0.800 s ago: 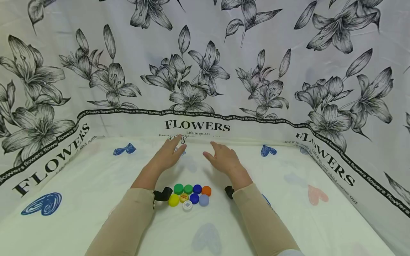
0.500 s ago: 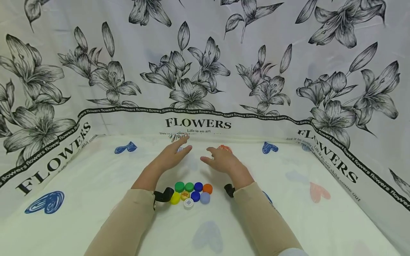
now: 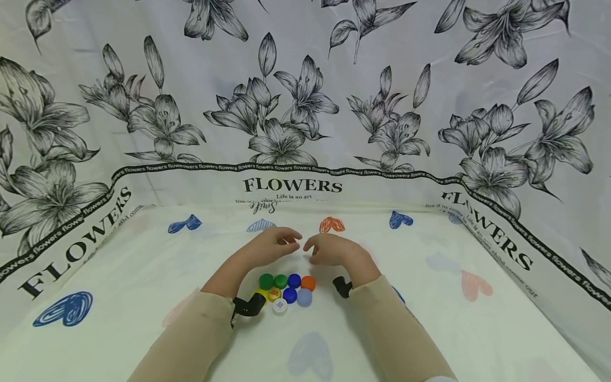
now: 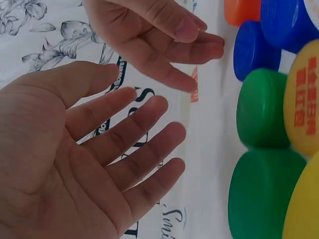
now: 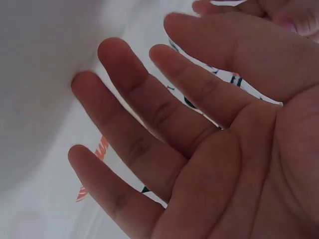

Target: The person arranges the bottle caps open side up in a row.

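Both hands hover beyond a cluster of bottle caps, their fingertips facing each other a short gap apart. My left hand (image 3: 268, 247) holds nothing; in the left wrist view its fingers are loosely spread. My right hand (image 3: 334, 249) is likewise bare, its fingers spread and slightly bent in the right wrist view. Nearest to them are two green caps (image 3: 266, 281), a blue cap (image 3: 294, 281) and an orange cap (image 3: 308, 283). Closer to me sit a gold cap (image 3: 274, 295) with red print, another blue cap (image 3: 289, 295), a light blue cap (image 3: 304, 297) and a white cap (image 3: 280, 305). The left wrist camera partly hides a yellow cap (image 3: 258, 293).
A white cloth (image 3: 382, 339) printed with hearts covers the table. Flower-printed curtains (image 3: 286, 106) rise at the back and both sides. Black wrist cameras (image 3: 250, 305) are worn on both wrists, the left one right beside the caps.
Both hands have drawn nearer to each other and a little toward me, with the fingers bending more. The left wrist now covers more of the yellow cap. The caps lie as before.
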Demonstrator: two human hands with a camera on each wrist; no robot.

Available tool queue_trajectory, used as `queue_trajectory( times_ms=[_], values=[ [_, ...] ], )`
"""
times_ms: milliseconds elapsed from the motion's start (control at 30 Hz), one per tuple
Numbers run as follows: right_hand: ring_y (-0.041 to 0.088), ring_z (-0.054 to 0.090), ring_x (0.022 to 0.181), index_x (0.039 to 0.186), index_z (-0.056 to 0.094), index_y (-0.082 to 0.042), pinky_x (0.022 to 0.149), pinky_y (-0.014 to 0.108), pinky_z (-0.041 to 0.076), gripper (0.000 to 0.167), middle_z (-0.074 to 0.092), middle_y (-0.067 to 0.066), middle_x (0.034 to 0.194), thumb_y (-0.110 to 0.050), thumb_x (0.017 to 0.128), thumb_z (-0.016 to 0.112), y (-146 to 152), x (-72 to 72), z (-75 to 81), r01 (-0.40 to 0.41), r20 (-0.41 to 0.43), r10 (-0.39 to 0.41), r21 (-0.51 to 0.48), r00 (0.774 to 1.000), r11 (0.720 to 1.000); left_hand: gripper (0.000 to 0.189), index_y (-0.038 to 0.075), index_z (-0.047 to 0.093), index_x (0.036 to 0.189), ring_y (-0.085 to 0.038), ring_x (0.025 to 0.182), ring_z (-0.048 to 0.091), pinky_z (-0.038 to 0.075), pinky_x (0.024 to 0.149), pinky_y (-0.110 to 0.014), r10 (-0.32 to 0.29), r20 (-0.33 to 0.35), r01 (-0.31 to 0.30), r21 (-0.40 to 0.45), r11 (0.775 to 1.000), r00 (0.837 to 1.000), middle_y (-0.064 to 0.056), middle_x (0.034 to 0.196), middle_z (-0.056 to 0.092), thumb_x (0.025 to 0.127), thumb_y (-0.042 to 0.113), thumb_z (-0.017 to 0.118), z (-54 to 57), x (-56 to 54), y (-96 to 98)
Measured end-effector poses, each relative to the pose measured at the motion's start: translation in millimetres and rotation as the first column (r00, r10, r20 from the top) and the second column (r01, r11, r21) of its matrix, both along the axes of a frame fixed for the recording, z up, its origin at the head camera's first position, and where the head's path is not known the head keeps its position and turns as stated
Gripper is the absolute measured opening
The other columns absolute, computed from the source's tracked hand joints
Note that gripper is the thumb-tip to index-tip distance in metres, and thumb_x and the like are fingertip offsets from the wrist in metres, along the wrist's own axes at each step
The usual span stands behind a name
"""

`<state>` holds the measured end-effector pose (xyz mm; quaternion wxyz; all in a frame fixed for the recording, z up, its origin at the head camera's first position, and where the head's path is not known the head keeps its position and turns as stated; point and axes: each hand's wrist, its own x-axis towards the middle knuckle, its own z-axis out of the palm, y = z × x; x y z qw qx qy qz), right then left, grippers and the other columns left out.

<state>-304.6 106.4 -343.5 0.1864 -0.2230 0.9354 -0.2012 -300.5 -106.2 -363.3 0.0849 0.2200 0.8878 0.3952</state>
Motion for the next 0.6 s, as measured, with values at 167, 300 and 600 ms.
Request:
queue_trajectory(
  times_ms=[167, 300, 600],
  values=[
    [0.018, 0.064, 0.095, 0.136, 0.064, -0.012, 0.097, 0.048, 0.048, 0.048, 0.070, -0.001, 0.101, -0.011, 0.090, 0.077, 5.4, -0.7, -0.1, 0.006, 0.098, 0.001, -0.069, 0.995, 0.998, 0.027, 0.008, 0.070, 0.124, -0.021, 0.101, 0.063, 0.052, 0.093, -0.041, -0.126, 0.099, 0.123, 0.028, 0.992, 0.987, -0.002, 0.109, 0.070, 0.099, 0.016, 0.068, -1.1, 1.4, 6.2],
    [0.018, 0.064, 0.093, 0.126, 0.068, -0.014, 0.093, 0.045, 0.049, 0.044, 0.070, -0.002, 0.100, -0.013, 0.084, 0.083, 10.6, -2.9, -2.8, 0.011, 0.170, 0.002, -0.075, 0.985, 0.997, 0.025, 0.008, 0.071, 0.120, -0.021, 0.097, 0.064, 0.053, 0.090, -0.038, -0.167, 0.182, 0.172, -0.009, 0.985, 0.969, -0.003, 0.105, 0.070, 0.095, 0.011, 0.071, -1.6, 2.6, 11.2],
    [0.014, 0.051, 0.068, 0.090, 0.069, -0.014, 0.066, 0.030, 0.042, 0.023, 0.058, -0.002, 0.075, -0.018, 0.079, 0.089, 5.1, 0.0, -8.4, -0.039, 0.247, 0.031, 0.029, 0.969, 0.999, 0.018, 0.014, 0.071, 0.102, -0.021, 0.087, 0.060, 0.051, 0.081, -0.034, -0.179, 0.268, 0.217, -0.121, 0.969, 0.947, -0.002, 0.094, 0.066, 0.086, 0.011, 0.080, -13.3, 6.8, 15.9]
  ],
)
